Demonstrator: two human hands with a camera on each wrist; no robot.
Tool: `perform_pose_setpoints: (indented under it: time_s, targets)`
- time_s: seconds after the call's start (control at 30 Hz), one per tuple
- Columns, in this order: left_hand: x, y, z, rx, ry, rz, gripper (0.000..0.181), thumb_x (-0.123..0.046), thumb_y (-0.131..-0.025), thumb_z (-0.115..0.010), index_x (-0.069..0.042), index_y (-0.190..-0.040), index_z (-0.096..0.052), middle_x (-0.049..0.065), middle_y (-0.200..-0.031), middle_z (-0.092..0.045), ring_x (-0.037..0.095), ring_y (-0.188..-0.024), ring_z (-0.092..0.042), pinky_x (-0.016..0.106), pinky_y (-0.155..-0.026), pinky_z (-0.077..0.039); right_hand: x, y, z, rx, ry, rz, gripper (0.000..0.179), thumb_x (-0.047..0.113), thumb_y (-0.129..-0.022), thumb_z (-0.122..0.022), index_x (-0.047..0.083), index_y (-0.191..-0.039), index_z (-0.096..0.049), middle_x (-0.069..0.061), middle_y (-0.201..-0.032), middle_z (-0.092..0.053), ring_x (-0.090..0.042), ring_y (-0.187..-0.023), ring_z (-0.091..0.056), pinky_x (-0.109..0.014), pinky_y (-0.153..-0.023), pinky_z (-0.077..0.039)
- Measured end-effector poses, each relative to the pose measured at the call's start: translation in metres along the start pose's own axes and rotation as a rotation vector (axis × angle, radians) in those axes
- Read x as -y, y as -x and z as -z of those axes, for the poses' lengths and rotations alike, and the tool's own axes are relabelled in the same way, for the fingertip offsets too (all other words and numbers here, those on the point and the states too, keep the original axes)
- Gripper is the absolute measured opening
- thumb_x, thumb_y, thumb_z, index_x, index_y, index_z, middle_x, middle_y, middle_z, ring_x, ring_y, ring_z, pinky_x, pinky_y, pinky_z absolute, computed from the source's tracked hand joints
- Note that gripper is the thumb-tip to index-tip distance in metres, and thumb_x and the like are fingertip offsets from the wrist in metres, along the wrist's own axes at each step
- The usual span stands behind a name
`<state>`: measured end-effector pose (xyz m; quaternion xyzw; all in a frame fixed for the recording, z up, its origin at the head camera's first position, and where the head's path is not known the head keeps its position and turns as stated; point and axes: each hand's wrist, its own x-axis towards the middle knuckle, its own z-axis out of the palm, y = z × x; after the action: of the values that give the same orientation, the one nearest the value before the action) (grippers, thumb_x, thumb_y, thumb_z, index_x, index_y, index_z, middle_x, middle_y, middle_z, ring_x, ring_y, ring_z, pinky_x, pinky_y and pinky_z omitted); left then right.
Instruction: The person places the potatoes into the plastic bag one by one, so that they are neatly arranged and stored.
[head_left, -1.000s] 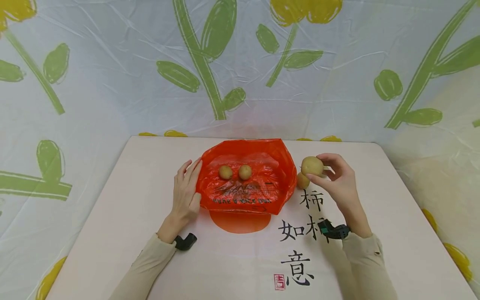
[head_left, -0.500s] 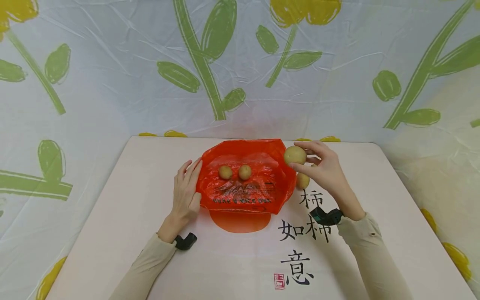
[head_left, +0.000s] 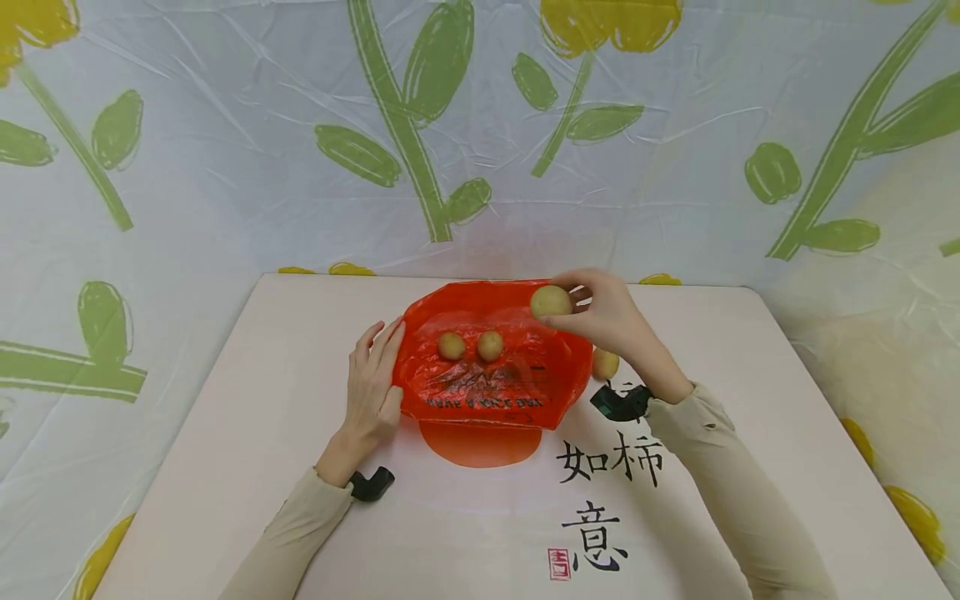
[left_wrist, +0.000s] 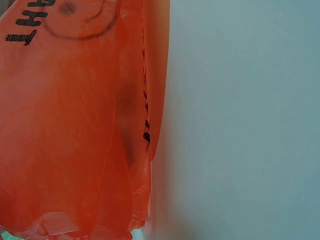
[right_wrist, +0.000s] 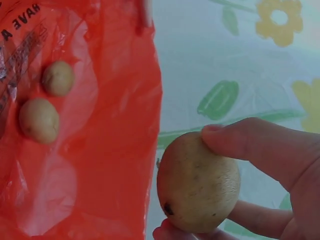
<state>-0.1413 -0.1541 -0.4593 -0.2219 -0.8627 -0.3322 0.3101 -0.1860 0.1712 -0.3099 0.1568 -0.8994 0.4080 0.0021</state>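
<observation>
The red plastic bag (head_left: 562,367) lies on the table with its mouth spread wide, and two potatoes (head_left: 490,345) rest inside it. My left hand (head_left: 371,383) rests along the bag's left edge with its fingers fairly straight. Only the orange-red bag wall (left_wrist: 65,130) shows in the left wrist view, not the hand. My right hand (head_left: 603,308) grips a larger potato (head_left: 551,301) above the bag's far right part. In the right wrist view that potato (right_wrist: 197,182), with a dark spot, sits between thumb and fingers. Another potato (head_left: 606,363) lies just right of the bag.
A pale cloth with black characters (head_left: 592,537) and an orange printed shape (head_left: 480,446) covers the table. Behind it rises a white plastic sheet (head_left: 262,167) with printed green stems and yellow flowers. Dark wrist devices (head_left: 621,402) sit on both wrists.
My right hand has carried the larger potato leftward and away from me, from right of the bag to over its far right part. My left hand and the bag have stayed in place.
</observation>
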Motion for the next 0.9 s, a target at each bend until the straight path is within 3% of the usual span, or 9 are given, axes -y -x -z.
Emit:
perform_pose_setpoints:
  time_s: [0.3,0.5,0.9]
  targets:
    - [0.000,-0.001,0.000,-0.014,-0.006,-0.013,0.076,-0.007,-0.067,-0.035,0.005,-0.142,-0.047,0.018,-0.147,-0.046,0.045,-0.134,-0.034,0.057,-0.099,-0.029,0.012,-0.024,-0.017,0.134,0.117,0.032,0.045,0.013,-0.075,-0.082,-0.005,-0.114,-0.069,-0.016,-0.106,-0.069,-0.030,-0.090,-0.062,-0.041,-0.077,-0.050]
    - [0.000,-0.001,-0.001,-0.021,-0.009,-0.015,0.076,-0.007,-0.067,-0.034,0.006,-0.141,-0.049,0.018,-0.146,-0.047,0.045,-0.133,-0.035,0.057,-0.098,-0.030,0.012,-0.034,-0.032,0.199,0.134,0.024,0.040,0.009,-0.074,-0.080,-0.006,-0.110,-0.070,-0.019,-0.107,-0.069,-0.030,-0.092,-0.060,-0.041,-0.078,-0.049]
    - [0.000,-0.001,0.000,-0.010,-0.007,-0.006,0.077,-0.008,-0.067,-0.032,0.006,-0.141,-0.048,0.017,-0.147,-0.046,0.044,-0.134,-0.034,0.057,-0.099,-0.029,-0.005,-0.049,-0.052,0.282,0.237,-0.150,0.048,0.019,-0.074,-0.082,-0.002,-0.115,-0.069,-0.017,-0.112,-0.067,-0.030,-0.096,-0.060,-0.042,-0.081,-0.051]
